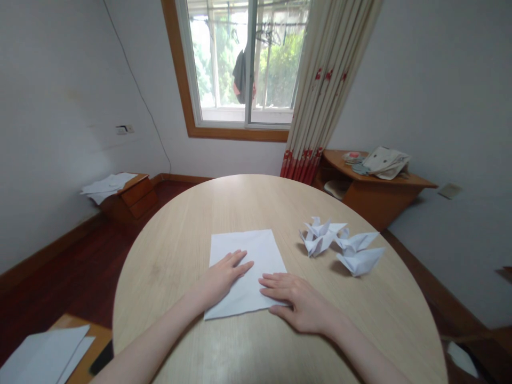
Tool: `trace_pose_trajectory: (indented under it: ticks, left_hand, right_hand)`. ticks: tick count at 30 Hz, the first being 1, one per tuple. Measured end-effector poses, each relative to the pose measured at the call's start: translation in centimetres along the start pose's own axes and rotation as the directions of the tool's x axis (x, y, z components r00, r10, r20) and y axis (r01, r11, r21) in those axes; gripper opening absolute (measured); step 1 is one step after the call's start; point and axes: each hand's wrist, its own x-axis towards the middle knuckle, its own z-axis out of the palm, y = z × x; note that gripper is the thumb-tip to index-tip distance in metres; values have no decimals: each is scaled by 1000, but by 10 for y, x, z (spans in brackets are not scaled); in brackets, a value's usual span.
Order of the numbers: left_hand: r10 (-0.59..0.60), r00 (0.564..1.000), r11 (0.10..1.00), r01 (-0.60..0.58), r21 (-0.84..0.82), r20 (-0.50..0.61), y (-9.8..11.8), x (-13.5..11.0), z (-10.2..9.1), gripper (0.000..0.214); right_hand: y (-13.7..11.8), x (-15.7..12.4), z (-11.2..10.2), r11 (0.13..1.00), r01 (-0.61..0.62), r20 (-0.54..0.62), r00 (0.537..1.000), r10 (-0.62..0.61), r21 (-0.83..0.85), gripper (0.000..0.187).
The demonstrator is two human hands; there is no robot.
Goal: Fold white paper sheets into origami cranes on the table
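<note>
A white sheet of paper [250, 248] lies flat on the round wooden table [172, 256] in front of me. My left hand [224, 274] rests on the sheet's left part, fingers stretched toward the middle. Over its lower right edge lies my right hand [294, 298], palm down, fingertips on the paper and thumb near the bottom edge. Both hands are open and grip nothing. To the right of the sheet stand several folded white paper birds [320, 237], grouped close together; one of these paper birds [360, 261] sits nearest the table's right edge.
A low cabinet [138, 197] with papers stands at the left wall. More white sheets [48, 352] lie on a wooden surface at lower left. At back right, a corner desk [380, 194] holds a cloth bag [386, 162]. A curtain [320, 96] hangs beside the window.
</note>
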Motion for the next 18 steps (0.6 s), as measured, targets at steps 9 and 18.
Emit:
trace_pose_trajectory:
  ticks: [9,18]
  left_hand:
    - [-3,995,994,-7,-105,-95,14,4,-13,28]
    - [-8,990,999,13,-36,138,53,0,-59,31]
  right_hand:
    - [-4,0,-1,1000,-5,-2,1000,5,0,29]
    - [-7,-1,-1,998,-58,8,998,58,-9,27]
